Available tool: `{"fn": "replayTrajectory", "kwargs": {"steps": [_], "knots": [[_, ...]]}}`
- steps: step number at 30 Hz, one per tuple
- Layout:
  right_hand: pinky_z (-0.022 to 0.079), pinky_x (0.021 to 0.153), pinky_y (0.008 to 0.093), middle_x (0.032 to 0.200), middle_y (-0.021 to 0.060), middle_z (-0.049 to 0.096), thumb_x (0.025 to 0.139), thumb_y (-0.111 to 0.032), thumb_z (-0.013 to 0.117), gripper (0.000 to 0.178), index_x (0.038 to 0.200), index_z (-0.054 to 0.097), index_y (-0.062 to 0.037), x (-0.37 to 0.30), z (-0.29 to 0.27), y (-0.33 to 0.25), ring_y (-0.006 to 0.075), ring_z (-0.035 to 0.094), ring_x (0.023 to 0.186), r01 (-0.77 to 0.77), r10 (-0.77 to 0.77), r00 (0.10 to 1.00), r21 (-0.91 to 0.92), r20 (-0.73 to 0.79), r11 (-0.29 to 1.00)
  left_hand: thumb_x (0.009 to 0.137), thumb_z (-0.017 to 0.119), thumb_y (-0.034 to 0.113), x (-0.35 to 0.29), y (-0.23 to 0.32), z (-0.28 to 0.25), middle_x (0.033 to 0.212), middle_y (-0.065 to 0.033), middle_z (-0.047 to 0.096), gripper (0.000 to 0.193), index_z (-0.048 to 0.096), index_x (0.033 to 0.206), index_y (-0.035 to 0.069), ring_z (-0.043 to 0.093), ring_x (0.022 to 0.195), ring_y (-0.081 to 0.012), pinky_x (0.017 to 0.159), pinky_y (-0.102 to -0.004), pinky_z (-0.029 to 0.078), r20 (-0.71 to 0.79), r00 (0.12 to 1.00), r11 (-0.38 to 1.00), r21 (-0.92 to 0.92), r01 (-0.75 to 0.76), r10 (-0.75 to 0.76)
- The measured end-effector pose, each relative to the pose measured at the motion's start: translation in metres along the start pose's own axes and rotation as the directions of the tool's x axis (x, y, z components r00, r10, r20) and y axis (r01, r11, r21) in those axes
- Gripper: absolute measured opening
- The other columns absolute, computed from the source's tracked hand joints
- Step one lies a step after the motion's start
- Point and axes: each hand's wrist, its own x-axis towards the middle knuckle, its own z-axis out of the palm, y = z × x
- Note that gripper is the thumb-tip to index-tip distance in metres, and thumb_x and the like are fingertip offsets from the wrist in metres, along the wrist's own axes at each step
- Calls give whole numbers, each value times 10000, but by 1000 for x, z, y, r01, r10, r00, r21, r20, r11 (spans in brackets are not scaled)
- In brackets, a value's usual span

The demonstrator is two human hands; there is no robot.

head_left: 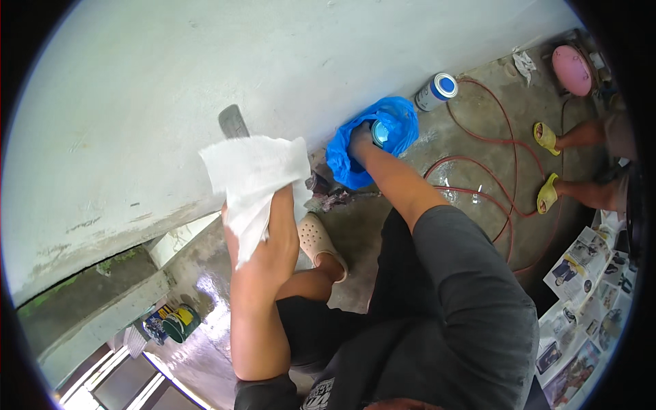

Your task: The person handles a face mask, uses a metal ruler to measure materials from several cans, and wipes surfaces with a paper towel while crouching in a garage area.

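My left hand (273, 242) is closed around a crumpled white cloth (263, 164), held up in front of the wall. A flat grey blade (233, 121), like that of a scraper, sticks out beyond the cloth; its handle is hidden. My right hand (360, 140) reaches into an open blue plastic bag (400, 109) low by the wall. Its fingers are hidden in there, so what they grip does not show. Beside it in the bag is a round light-blue lid or can top (380, 132).
A white can with a blue cap (437, 91) stands right of the bag. A red hose (509, 141) loops over the floor. At right are another person's feet in yellow slippers (546, 139) and a pink rounded object (572, 70). A green bucket (181, 323) is lower left.
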Motion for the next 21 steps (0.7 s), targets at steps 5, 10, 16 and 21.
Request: {"fn": "replayTrajectory", "kwargs": {"steps": [5, 10, 16, 21], "knots": [[329, 1078, 575, 1502, 173, 458, 955, -405, 555, 597, 1434, 521, -51, 5, 10, -2, 357, 425, 1383, -212, 213, 977, 96, -1, 972, 884, 536, -41, -4, -5, 1, 946, -210, 660, 246, 674, 1088, -34, 630, 873, -401, 797, -444, 494, -29, 998, 999, 21, -50, 51], [447, 980, 539, 1296, 174, 581, 934, -235, 574, 392, 1279, 585, -49, -38, -16, 5, 348, 596, 1175, -112, 118, 986, 56, -116, 992, 893, 549, -18, 2, -11, 0, 895, -217, 648, 167, 663, 1015, -26, 632, 792, -408, 690, -436, 497, -36, 995, 985, -151, 87, -94], [509, 936, 468, 1234, 284, 550, 770, -301, 770, 668, 1294, 524, 32, -218, -102, 77, 449, 599, 1099, 222, 48, 941, 718, -335, 660, 901, 567, 15, 23, -1, -3, 848, -203, 644, 116, 647, 973, -29, 629, 757, -415, 655, -432, 490, -73, 948, 893, -365, 263, -309], [460, 1023, 433, 1311, 259, 544, 765, -345, 778, 745, 1369, 509, 0, -310, -134, 147, 415, 560, 1198, 245, 193, 912, 859, -361, 449, 921, 559, 76, 21, -11, -2, 853, -200, 650, 133, 641, 974, -14, 622, 773, -408, 688, -441, 485, -54, 953, 901, -347, 261, -297]]}}
